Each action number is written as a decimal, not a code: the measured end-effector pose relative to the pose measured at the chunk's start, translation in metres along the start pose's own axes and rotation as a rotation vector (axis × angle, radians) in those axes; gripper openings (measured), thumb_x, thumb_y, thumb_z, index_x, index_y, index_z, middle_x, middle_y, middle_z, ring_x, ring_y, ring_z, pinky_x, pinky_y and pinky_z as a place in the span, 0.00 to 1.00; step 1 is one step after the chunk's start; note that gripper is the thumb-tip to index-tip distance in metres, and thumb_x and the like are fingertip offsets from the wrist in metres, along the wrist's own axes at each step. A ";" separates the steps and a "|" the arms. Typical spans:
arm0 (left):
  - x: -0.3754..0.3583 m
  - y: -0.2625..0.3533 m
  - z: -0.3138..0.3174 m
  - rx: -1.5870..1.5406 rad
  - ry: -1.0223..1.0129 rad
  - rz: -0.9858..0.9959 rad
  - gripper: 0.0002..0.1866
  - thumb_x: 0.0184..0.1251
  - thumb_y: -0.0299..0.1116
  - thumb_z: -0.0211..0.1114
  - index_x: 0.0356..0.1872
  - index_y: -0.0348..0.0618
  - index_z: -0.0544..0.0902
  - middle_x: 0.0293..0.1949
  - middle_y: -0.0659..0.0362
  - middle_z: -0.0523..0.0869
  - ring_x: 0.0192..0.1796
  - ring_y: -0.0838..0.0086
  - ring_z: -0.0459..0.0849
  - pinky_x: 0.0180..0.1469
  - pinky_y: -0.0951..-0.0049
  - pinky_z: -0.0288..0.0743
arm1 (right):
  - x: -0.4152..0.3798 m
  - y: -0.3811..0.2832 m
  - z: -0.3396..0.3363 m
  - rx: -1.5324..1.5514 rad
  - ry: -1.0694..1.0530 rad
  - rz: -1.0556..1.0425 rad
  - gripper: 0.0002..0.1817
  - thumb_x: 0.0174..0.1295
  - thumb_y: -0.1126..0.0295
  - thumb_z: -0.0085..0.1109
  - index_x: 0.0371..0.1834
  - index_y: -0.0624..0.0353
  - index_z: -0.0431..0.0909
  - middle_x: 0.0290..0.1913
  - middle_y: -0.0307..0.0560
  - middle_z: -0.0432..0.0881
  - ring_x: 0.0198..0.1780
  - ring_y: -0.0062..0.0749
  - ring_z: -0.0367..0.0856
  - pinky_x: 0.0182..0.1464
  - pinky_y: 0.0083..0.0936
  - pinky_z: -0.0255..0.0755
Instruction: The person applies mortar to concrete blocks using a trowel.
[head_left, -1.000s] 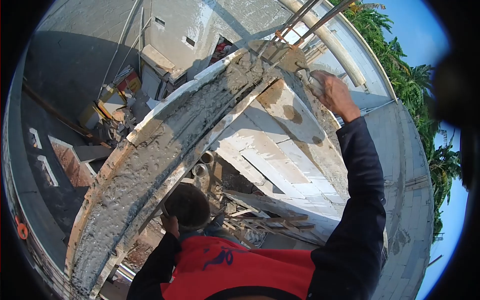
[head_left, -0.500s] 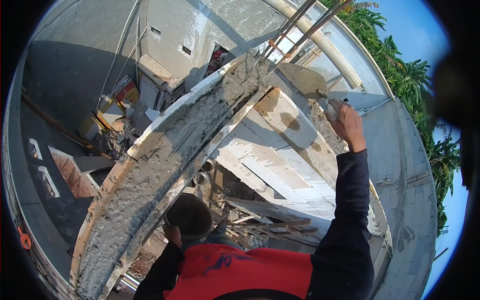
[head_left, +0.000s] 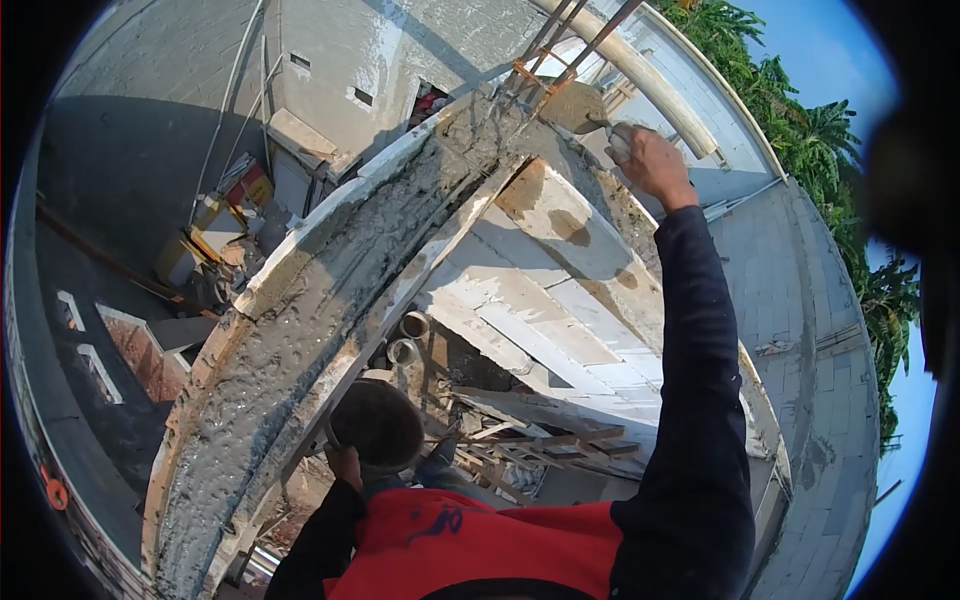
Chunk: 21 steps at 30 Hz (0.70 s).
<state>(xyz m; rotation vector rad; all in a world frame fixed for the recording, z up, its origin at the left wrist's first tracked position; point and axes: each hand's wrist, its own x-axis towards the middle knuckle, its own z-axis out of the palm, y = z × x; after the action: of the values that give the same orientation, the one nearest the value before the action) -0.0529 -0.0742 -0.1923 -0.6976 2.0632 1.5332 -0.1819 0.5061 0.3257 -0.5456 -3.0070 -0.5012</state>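
Observation:
The handle of a trowel [head_left: 574, 106] is in my right hand [head_left: 650, 163], fingers wrapped round it. Its blade lies near the top corner of the formwork, close to the upright steel bars [head_left: 570, 50]. Wet grey concrete [head_left: 290, 340] fills the long channel between the boards, from that corner down to the lower left. Low in the view, my left hand [head_left: 344, 466] grips the rim of a dark round bucket [head_left: 378, 425], held beside the inner board.
White block wall [head_left: 560, 300] stands below the corner. Wood scraps [head_left: 540, 440] lie far below. Boards and rubble [head_left: 235, 215] lie at the left, by a grey wall [head_left: 350, 60]. A pale round pole [head_left: 650, 80] slants across the top right.
My right hand and the trowel have moved up and left, toward the steel bars. My left hand still holds the bucket. The whole view has shifted slightly.

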 end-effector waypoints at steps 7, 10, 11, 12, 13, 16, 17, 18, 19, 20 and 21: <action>-0.024 0.027 -0.002 -0.134 -0.023 -0.072 0.17 0.48 0.23 0.55 0.42 0.38 0.68 0.32 0.59 0.72 0.31 0.74 0.73 0.32 0.72 0.69 | -0.012 -0.002 -0.007 0.143 0.108 0.011 0.23 0.61 0.55 0.59 0.55 0.54 0.75 0.43 0.60 0.81 0.47 0.55 0.79 0.48 0.43 0.74; -0.034 0.045 -0.006 -0.091 -0.026 -0.114 0.18 0.48 0.23 0.56 0.44 0.38 0.68 0.33 0.59 0.73 0.30 0.75 0.74 0.28 0.74 0.69 | -0.009 0.002 -0.001 0.014 -0.104 0.005 0.23 0.61 0.55 0.59 0.56 0.54 0.75 0.43 0.60 0.80 0.47 0.55 0.79 0.47 0.43 0.74; -0.039 0.045 -0.010 -0.061 -0.021 -0.098 0.19 0.48 0.23 0.56 0.45 0.38 0.68 0.33 0.59 0.73 0.29 0.76 0.74 0.27 0.74 0.68 | -0.013 0.006 -0.007 0.009 -0.040 0.113 0.24 0.60 0.55 0.60 0.57 0.55 0.74 0.42 0.62 0.80 0.46 0.56 0.79 0.47 0.43 0.73; -0.039 0.043 -0.010 -0.065 -0.019 -0.100 0.19 0.48 0.23 0.56 0.45 0.38 0.68 0.33 0.59 0.73 0.29 0.76 0.74 0.27 0.74 0.68 | -0.012 0.008 0.000 0.007 -0.039 0.108 0.24 0.60 0.55 0.60 0.57 0.55 0.74 0.42 0.62 0.80 0.46 0.56 0.79 0.47 0.43 0.73; -0.036 0.038 -0.009 -0.106 -0.025 -0.081 0.21 0.48 0.24 0.57 0.47 0.37 0.68 0.34 0.59 0.74 0.29 0.75 0.74 0.28 0.74 0.69 | -0.008 0.013 0.009 -0.011 -0.054 0.030 0.24 0.60 0.56 0.60 0.57 0.55 0.74 0.42 0.62 0.80 0.46 0.56 0.79 0.47 0.43 0.73; -0.029 0.030 -0.017 -0.122 -0.006 -0.074 0.25 0.47 0.24 0.57 0.51 0.37 0.68 0.37 0.58 0.75 0.30 0.74 0.74 0.29 0.73 0.69 | -0.007 0.022 0.024 0.053 -0.110 -0.112 0.22 0.61 0.57 0.59 0.55 0.55 0.75 0.41 0.62 0.81 0.45 0.56 0.79 0.47 0.43 0.73; -0.029 0.027 -0.016 -0.116 0.014 -0.090 0.26 0.46 0.25 0.58 0.53 0.37 0.67 0.38 0.58 0.76 0.31 0.74 0.74 0.30 0.73 0.70 | -0.007 0.021 0.027 0.079 0.020 -0.023 0.22 0.61 0.57 0.59 0.55 0.55 0.75 0.40 0.62 0.81 0.45 0.56 0.79 0.47 0.43 0.73; -0.026 0.024 -0.013 -0.133 0.017 -0.098 0.26 0.46 0.25 0.58 0.53 0.37 0.67 0.38 0.58 0.76 0.31 0.74 0.74 0.30 0.73 0.70 | -0.002 0.018 0.023 0.100 0.155 0.059 0.21 0.61 0.57 0.58 0.54 0.55 0.75 0.39 0.61 0.81 0.45 0.56 0.80 0.47 0.43 0.74; -0.023 0.021 -0.017 -0.139 -0.040 -0.160 0.27 0.46 0.24 0.58 0.53 0.36 0.67 0.39 0.57 0.76 0.33 0.73 0.74 0.32 0.71 0.71 | 0.000 0.012 0.021 -0.047 0.020 0.021 0.21 0.60 0.58 0.58 0.54 0.56 0.76 0.39 0.61 0.81 0.44 0.56 0.80 0.46 0.44 0.74; -0.018 0.019 -0.019 -0.142 -0.097 -0.213 0.27 0.45 0.24 0.58 0.53 0.36 0.67 0.41 0.57 0.75 0.35 0.72 0.75 0.34 0.70 0.72 | 0.003 0.012 0.016 -0.048 0.022 0.018 0.21 0.60 0.58 0.58 0.54 0.56 0.76 0.39 0.61 0.81 0.44 0.56 0.80 0.46 0.44 0.74; -0.019 0.019 -0.019 -0.145 -0.070 -0.094 0.26 0.44 0.26 0.59 0.50 0.38 0.67 0.39 0.56 0.74 0.38 0.69 0.74 0.37 0.66 0.73 | 0.005 0.007 0.003 -0.037 0.034 0.080 0.19 0.59 0.57 0.59 0.46 0.59 0.77 0.40 0.61 0.82 0.45 0.55 0.81 0.46 0.43 0.75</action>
<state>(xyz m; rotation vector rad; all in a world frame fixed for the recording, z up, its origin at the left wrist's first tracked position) -0.0523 -0.0854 -0.1620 -0.7714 1.8560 1.6410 -0.1839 0.5152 0.3260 -0.6499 -2.9357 -0.5555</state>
